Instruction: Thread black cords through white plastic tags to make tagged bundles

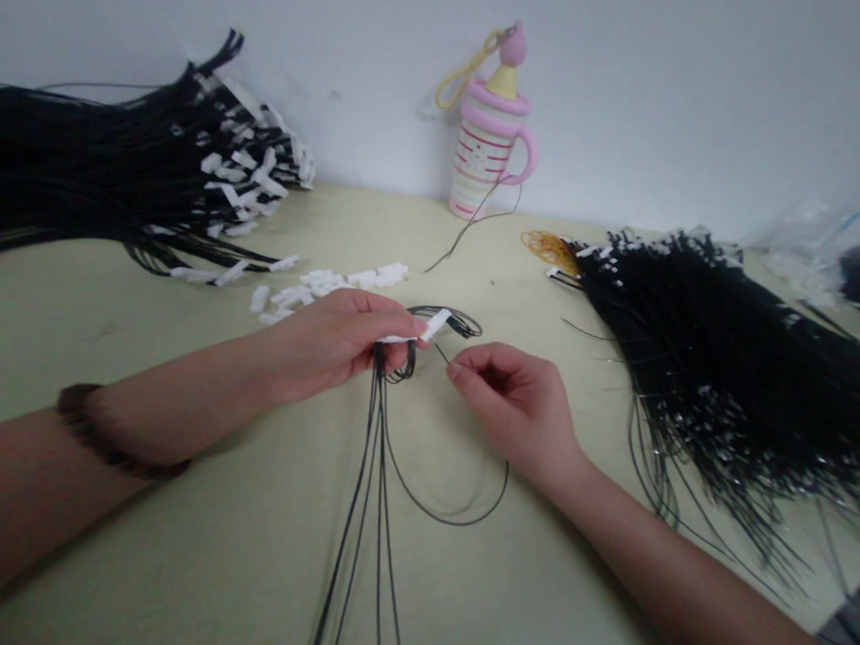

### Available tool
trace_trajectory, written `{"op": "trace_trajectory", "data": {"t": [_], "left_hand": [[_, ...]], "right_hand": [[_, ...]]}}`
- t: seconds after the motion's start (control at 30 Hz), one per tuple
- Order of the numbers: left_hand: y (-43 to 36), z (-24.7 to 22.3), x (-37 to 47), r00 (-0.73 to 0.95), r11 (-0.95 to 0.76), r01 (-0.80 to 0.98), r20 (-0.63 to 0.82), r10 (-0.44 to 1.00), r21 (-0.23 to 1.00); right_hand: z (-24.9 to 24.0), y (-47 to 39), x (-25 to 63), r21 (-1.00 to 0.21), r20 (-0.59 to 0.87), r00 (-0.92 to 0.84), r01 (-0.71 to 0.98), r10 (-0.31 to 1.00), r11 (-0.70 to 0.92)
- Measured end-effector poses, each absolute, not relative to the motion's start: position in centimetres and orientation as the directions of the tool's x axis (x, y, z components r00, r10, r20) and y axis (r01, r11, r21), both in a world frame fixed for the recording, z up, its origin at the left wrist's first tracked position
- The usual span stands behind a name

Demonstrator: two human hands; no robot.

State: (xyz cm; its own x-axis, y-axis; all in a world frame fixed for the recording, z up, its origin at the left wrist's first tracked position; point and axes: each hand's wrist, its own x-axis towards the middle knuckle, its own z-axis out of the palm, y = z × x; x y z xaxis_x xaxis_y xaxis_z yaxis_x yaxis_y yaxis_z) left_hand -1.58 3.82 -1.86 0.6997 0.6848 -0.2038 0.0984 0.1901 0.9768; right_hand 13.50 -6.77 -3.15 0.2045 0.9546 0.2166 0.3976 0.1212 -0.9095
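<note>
My left hand pinches several thin black wires together with white connectors near the middle of the view. Short looped wire ends stick out past its fingertips, and the long ends hang down toward the bottom edge. Just to the right, my right hand has thumb and forefinger closed on the end of one black wire beside the connector. That wire curves in a wide loop below my hands. Whether its tip touches the connector is too small to tell.
Loose white connectors lie behind my left hand. A big bundle of black wires is at the left, another bundle at the right. A pink-handled cup stands by the wall, and a plastic bag lies at the back right.
</note>
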Motion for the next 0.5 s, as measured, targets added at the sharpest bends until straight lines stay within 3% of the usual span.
{"op": "trace_trajectory", "data": {"t": [0.5], "left_hand": [[3.78, -1.95, -1.61, 0.699, 0.166, 0.113, -0.197, 0.687, 0.980]], "right_hand": [[-2.99, -6.82, 13.41, -0.936, 0.186, 0.230, 0.336, 0.955, 0.101]]}}
